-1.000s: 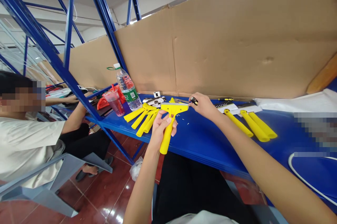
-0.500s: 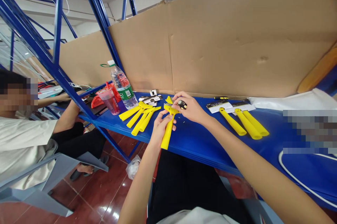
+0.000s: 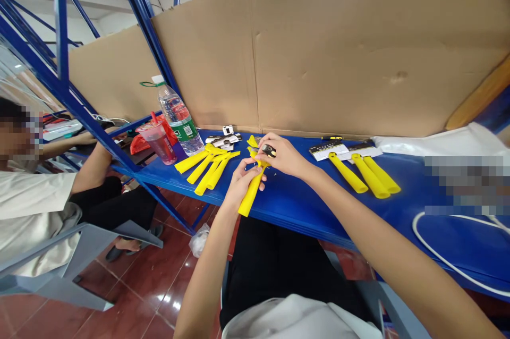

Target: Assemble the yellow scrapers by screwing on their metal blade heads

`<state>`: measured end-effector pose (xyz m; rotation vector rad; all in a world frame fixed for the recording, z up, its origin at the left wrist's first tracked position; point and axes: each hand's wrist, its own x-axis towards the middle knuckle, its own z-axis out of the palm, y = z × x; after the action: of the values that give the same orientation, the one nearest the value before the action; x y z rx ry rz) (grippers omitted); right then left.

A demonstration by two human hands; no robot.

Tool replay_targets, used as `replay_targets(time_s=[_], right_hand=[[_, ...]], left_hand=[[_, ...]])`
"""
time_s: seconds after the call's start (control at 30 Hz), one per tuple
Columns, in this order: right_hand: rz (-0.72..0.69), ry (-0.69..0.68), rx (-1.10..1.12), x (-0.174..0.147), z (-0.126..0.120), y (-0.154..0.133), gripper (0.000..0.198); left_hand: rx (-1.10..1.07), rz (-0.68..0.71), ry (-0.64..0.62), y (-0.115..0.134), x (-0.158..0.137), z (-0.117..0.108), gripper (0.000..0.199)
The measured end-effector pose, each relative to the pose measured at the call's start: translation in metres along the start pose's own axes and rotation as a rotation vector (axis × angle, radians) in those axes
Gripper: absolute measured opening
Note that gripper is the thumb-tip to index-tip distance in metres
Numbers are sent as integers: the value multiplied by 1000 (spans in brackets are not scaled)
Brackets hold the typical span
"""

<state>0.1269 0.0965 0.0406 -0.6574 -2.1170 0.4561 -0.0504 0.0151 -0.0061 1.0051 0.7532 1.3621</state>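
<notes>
My left hand (image 3: 240,182) is closed round a yellow plastic handle (image 3: 250,194), whose hollow end points down toward me. Just above it, my right hand (image 3: 281,154) grips a screwdriver (image 3: 269,151) with a black-and-yellow grip. Its tip is hidden by my fingers at the handle's wide top. Behind the hands lies another small yellow piece (image 3: 252,141). To the left, several similar yellow handles (image 3: 205,166) are fanned out on the blue table (image 3: 295,195). On the right, three yellow handles (image 3: 348,173) lie beside white-and-black flat packs (image 3: 326,151).
A water bottle (image 3: 179,118) and a red drink cup (image 3: 160,142) stand at the left by a blue rack post (image 3: 139,25). A thin yellow-and-black tool (image 3: 332,138) lies along the cardboard wall (image 3: 338,52). A white cable (image 3: 422,246) curves at right. Another person (image 3: 35,190) sits at left.
The view has shifted slightly. My right hand has turned a little, with the screwdriver's grip end now higher above the handle. My left hand keeps its hold on the yellow handle.
</notes>
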Motion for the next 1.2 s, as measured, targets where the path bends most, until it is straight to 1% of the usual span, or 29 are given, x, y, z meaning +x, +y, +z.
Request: replay_targets(time_s=[0.17, 0.3, 0.53, 0.73, 0.87, 1.03, 1.2], right_hand=[[57, 41, 62, 1, 2, 4, 24], [56, 33, 73, 1, 1, 3, 31], [95, 17, 43, 1, 0, 1, 27], [69, -27, 57, 1, -1, 2, 24], [105, -20, 30, 3, -1, 3, 22], [170, 2, 18, 3, -4, 0, 25], [138, -40, 77, 3, -5, -4, 28]], left_hand=[[-17, 0, -21, 2, -1, 0, 56], [-11, -9, -23, 1, 0, -3, 55], [-3, -15, -33, 1, 1, -3, 56], [0, -19, -30, 3, -1, 0, 57], [19, -11, -26, 3, -1, 0, 57], [29, -22, -33, 4, -2, 1, 56], [7, -50, -17, 9, -4, 5, 59]])
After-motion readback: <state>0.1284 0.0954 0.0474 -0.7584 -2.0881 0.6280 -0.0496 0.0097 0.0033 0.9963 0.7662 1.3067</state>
